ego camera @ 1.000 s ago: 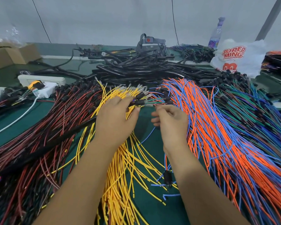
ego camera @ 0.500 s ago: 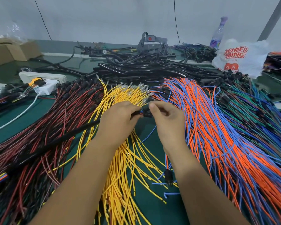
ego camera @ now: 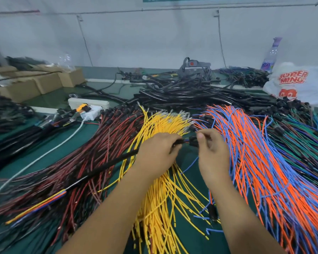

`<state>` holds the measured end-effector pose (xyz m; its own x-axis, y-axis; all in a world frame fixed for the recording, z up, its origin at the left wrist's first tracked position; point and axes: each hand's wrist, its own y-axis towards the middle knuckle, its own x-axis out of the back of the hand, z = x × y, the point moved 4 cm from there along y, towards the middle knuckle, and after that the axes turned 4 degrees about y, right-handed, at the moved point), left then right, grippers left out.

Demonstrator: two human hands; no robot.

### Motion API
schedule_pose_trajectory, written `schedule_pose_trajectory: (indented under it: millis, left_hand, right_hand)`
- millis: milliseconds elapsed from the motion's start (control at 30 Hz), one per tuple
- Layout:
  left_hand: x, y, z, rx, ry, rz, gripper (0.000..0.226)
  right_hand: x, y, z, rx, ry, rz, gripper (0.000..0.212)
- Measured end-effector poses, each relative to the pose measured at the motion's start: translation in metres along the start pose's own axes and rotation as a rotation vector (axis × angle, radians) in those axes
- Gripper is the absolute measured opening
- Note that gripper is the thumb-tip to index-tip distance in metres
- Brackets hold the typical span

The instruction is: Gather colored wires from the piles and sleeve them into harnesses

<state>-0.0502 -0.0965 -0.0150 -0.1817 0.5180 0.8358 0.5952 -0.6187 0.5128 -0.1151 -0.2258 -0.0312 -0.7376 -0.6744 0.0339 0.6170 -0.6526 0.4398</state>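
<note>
My left hand (ego camera: 157,153) grips the end of a long black sleeve (ego camera: 106,166) that runs down to the left, with a bundle of yellow, orange and blue wire ends (ego camera: 35,208) sticking out of its far end. My right hand (ego camera: 212,153) pinches a small black connector (ego camera: 193,141) on the wires coming out of the sleeve at my left hand. Both hands hover over the yellow wire pile (ego camera: 160,208). A red and black wire pile (ego camera: 77,171) lies to the left, an orange and blue pile (ego camera: 264,171) to the right.
A heap of black sleeves (ego camera: 187,94) lies behind the piles. Green and blue wires (ego camera: 305,136) spread at far right under a white plastic bag (ego camera: 299,83). A power strip (ego camera: 88,103), cardboard boxes (ego camera: 35,83) and a bottle (ego camera: 270,55) stand at the back.
The view tilted up, showing more wall. The sleeve has slid along the wires, so coloured wire ends now show at its far left end. My hands stay together at the connector.
</note>
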Motion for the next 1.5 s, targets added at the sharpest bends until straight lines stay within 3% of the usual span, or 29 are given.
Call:
schedule_pose_trajectory:
  millis: [133, 200, 300, 400, 500, 567, 667, 767, 833, 967, 1033, 1133, 1267, 1367, 1500]
  left_hand:
    - [0.032, -0.01, 0.034, 0.085, 0.209, 0.066, 0.034]
    - [0.051, -0.01, 0.053, 0.221, 0.19, 0.108, 0.046]
    - [0.085, -0.002, 0.071, 0.357, 0.091, 0.063, 0.047]
    - [0.129, 0.01, 0.094, 0.46, 0.081, -0.005, 0.049]
    - [0.181, 0.017, 0.122, 0.516, 0.158, -0.106, 0.046]
    - [0.211, 0.015, 0.141, 0.543, 0.256, -0.172, 0.04]
    - [0.229, 0.0, 0.176, 0.601, 0.47, -0.216, 0.027]
    - [0.212, -0.032, 0.22, 0.776, 0.782, 0.009, 0.048]
    - [0.187, -0.054, 0.235, 0.833, 0.829, 0.174, 0.059]
    - [0.133, -0.063, 0.228, 0.756, 0.691, 0.204, 0.04]
    - [0.107, -0.057, 0.215, 0.721, 0.428, 0.201, 0.029]
    - [0.069, -0.055, 0.194, 0.722, -0.037, 0.201, 0.032]
    - [0.055, -0.058, 0.191, 0.737, -0.032, 0.145, 0.036]
    - [0.058, -0.063, 0.2, 0.849, -0.161, 0.059, 0.037]
    - [0.063, -0.072, 0.204, 0.89, -0.255, -0.107, 0.02]
  right_hand:
    - [0.014, -0.001, 0.019, 0.166, 0.082, -0.298, 0.008]
    - [0.013, -0.003, 0.026, 0.21, 0.065, -0.269, 0.014]
    - [-0.002, -0.011, 0.039, 0.348, -0.095, -0.114, 0.039]
    - [-0.027, -0.026, 0.055, 0.455, -0.157, 0.15, 0.039]
    - [-0.056, -0.044, 0.054, 0.405, -0.185, 0.48, 0.023]
    - [-0.073, -0.058, 0.045, 0.312, -0.271, 0.706, 0.025]
    - [-0.087, -0.071, 0.031, 0.282, -0.475, 0.876, 0.031]
    - [-0.091, -0.074, 0.027, 0.312, -0.595, 0.917, 0.034]
    - [-0.091, -0.075, 0.027, 0.329, -0.573, 0.904, 0.033]
    - [-0.092, -0.076, 0.025, 0.379, -0.566, 0.885, 0.033]
    - [-0.091, -0.076, 0.024, 0.375, -0.563, 0.885, 0.033]
    - [-0.09, -0.076, 0.025, 0.362, -0.547, 0.87, 0.033]
    - [-0.09, -0.077, 0.024, 0.35, -0.536, 0.856, 0.033]
    - [-0.089, -0.076, 0.022, 0.337, -0.535, 0.852, 0.033]
    - [-0.089, -0.076, 0.022, 0.329, -0.521, 0.845, 0.033]
